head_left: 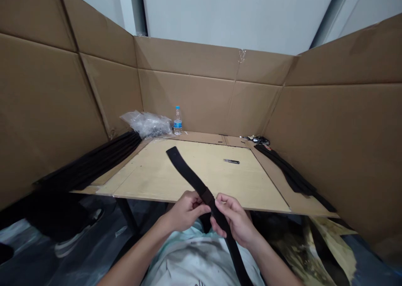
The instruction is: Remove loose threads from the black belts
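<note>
A long black strap (pixel 188 173) runs from the wooden board (pixel 150 177) toward me, over the table's near edge and down into my lap. My left hand (pixel 185 211) pinches the strap from the left at the table edge. My right hand (pixel 234 220) is closed on the same strap just to the right, fingers wrapped round it. Both hands sit close together, nearly touching. The strap's far end lies flat on the board.
A small dark knife or pen (pixel 231 161) lies on the board. Piles of black straps lie at the left (pixel 94 162) and right (pixel 292 173). A water bottle (pixel 177 121) and crumpled plastic (pixel 147 123) stand at the back. Cardboard walls (pixel 204 93) surround the table.
</note>
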Motion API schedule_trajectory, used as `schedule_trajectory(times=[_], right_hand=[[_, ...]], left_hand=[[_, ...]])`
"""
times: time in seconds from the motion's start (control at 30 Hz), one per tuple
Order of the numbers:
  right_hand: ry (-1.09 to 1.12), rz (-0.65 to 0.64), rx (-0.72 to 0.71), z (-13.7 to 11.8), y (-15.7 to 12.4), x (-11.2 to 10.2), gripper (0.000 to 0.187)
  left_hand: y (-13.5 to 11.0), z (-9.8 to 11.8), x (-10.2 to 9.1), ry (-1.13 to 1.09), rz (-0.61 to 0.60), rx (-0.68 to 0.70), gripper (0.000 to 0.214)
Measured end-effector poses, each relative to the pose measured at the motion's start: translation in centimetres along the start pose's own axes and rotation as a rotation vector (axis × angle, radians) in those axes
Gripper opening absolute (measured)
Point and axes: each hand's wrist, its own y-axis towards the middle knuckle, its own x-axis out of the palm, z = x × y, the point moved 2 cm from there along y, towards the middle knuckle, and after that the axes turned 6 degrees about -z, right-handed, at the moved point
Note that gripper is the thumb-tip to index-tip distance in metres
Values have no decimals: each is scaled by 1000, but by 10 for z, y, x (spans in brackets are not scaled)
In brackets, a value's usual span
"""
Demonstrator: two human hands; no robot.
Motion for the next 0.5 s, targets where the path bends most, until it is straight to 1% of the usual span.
schedule_trajectory(times=[0.1, 0.27, 0.4, 0.5], right_hand=[[-39, -32, -1, -1, -2, -1, 40], [-118, -67, -6, -4, -5, 2, 41], [-185, -84, 23, -3, -6, 2, 41], [-217, -110, 46, 0, -6, 3, 40]], left_hand=[[-6, 1, -4, -50, -27, 34, 41], [-9, -3, -11, -66, 22, 81, 39], [-6, -8, -14, 12, 40, 67, 40], [-3, -7, -14, 0, 76, 49, 40]])
